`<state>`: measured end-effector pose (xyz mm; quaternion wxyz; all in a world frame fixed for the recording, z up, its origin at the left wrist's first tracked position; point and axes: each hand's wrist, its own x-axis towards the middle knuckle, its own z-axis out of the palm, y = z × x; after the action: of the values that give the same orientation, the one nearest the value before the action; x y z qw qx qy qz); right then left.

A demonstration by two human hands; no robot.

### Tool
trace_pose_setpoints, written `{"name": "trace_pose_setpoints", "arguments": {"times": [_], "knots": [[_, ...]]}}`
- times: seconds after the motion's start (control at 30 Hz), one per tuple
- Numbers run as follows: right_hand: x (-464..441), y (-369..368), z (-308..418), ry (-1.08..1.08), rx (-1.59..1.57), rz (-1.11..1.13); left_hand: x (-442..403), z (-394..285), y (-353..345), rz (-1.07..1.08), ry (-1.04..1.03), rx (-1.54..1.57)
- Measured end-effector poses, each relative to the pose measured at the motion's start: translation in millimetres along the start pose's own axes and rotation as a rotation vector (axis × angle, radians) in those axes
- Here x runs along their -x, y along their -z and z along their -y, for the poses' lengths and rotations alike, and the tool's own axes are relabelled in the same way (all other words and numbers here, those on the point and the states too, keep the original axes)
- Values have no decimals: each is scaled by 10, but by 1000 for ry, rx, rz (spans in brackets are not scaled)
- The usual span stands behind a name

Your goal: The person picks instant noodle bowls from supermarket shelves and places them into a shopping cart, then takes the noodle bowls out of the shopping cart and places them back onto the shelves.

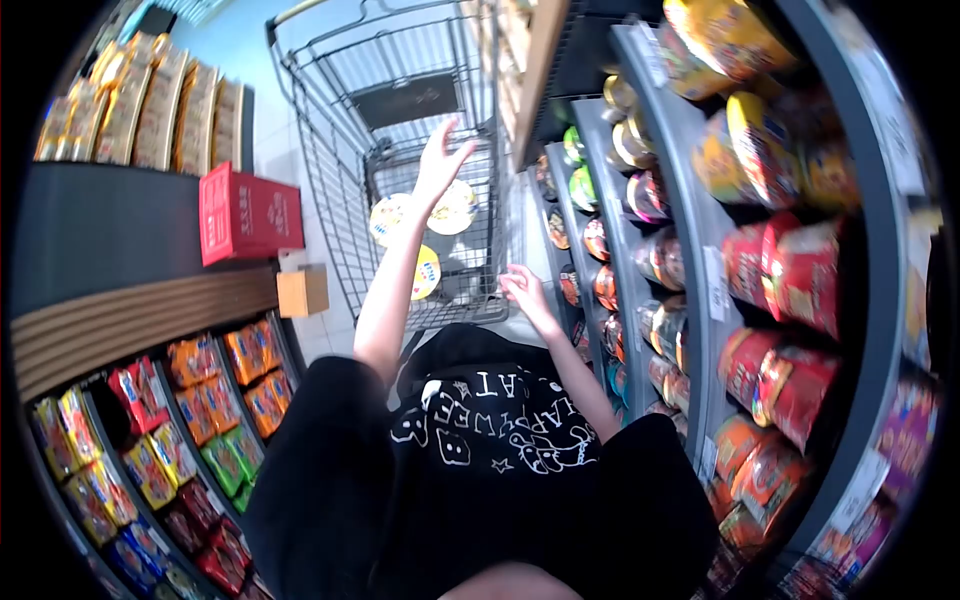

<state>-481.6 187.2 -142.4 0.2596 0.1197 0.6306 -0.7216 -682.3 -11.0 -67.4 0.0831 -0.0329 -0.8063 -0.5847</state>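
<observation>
A metal shopping cart (335,170) stands in front of me. Inside it are a yellow-lidded tub (426,272), a pale round tub (388,218) and another round tub (453,210). Over the cart my left hand (442,165) reaches forward, fingers apart, holding nothing. My right hand (522,287) is at the cart's near right side, beside the wire wall. Its fingers are partly bent and apart, with nothing seen in them.
Shelves of cup and tub noodles (790,260) rise close on the right. On the left are shelves of bagged packets (140,395), a red box (250,215) and a small cardboard-coloured block (302,291). Yellow packages (150,100) fill racks at the upper left.
</observation>
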Motion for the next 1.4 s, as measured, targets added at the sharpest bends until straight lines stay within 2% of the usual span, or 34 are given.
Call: {"name": "trace_pose_setpoints", "arguments": {"times": [0.07,0.1,0.13,0.17,0.2,0.23,0.3,0.33,0.37,0.4,0.43,0.5,0.53,0.57,0.6,0.67,0.7,0.73,0.77,0.8,0.83,0.87,0.9,0.93,0.97,1.03,1.1,1.17,1.2,1.23,1.27,1.3,1.33,1.4], "knots": [[-438,-131,-263,-141,3,96,849,829,459,-65,403,-319],[-615,-222,-315,-228,23,133,1263,1174,594,-116,480,-398],[-782,-361,-300,-268,90,161,1568,1519,723,-106,603,-317],[-945,-490,-381,-310,156,184,1756,1516,821,-91,727,-231],[-1129,-647,-454,-265,380,185,1911,1510,865,-24,891,-295],[-1253,-804,-553,-213,428,123,1891,1301,889,47,1042,-358],[-1493,-1078,-807,-198,552,64,2446,2255,918,-106,987,-354],[-1548,-1162,-793,-183,730,113,2681,2662,863,-248,905,-243],[-1652,-1212,-1013,-258,717,157,2566,2401,913,-235,991,129],[-1711,-1265,-1049,-342,690,174,2663,2667,931,-153,919,205],[-1722,-1295,-1100,-429,663,194,2618,2506,882,-212,864,143],[-1828,-1342,-1526,-492,347,175,2552,2415,932,-233,1081,259],[-1799,-1389,-1412,-567,211,237,2537,2422,952,-242,1109,312],[-1911,-1452,-2011,-506,-46,234,2522,2390,956,-250,1138,369],[-1672,-1587,-1455,-467,182,53,2459,2245,973,-297,1198,429],[-1662,-1573,-1762,-383,100,66,2366,1935,995,-344,1217,310],[-1490,-1571,-1453,-301,54,40,2427,1967,1051,-322,1149,432],[-1352,-1487,-1256,-162,184,96,2250,1522,1112,-299,1199,306],[-1139,-1427,-1165,23,462,18,2301,1392,1161,-283,1040,270],[-903,-1325,-729,-19,435,125,2286,1208,1204,-269,909,299],[-725,-1241,-655,87,471,134,2242,962,1246,-256,853,318],[-478,-1159,-278,211,532,174,2050,408,1262,-244,862,284],[-260,-1073,30,406,521,165,1988,156,1262,-234,834,257],[-60,-941,273,491,750,184,1804,-349,1236,-233,851,249],[105,-871,491,511,759,146,1724,-532,1189,-205,820,259],[453,-774,835,727,798,-88,1665,-816,1084,-74,639,212],[675,-726,1116,636,405,-135,1449,-1287,884,16,383,149],[760,-651,1441,813,133,-244,1187,-1743,642,64,103,79],[766,-572,1701,921,28,-279,1062,-1835,522,96,44,170],[738,-477,1834,1088,234,-481,918,-1981,404,161,0,290],[663,-253,1834,735,-196,-423,752,-2185,290,185,-93,271],[827,-277,2278,1170,-162,-359,593,-2387,141,230,-158,372],[846,-156,2491,1155,-73,-501,423,-2436,-56,276,-252,455],[902,42,2891,1176,86,-794,95,-2793,-454,439,-184,655]]}}
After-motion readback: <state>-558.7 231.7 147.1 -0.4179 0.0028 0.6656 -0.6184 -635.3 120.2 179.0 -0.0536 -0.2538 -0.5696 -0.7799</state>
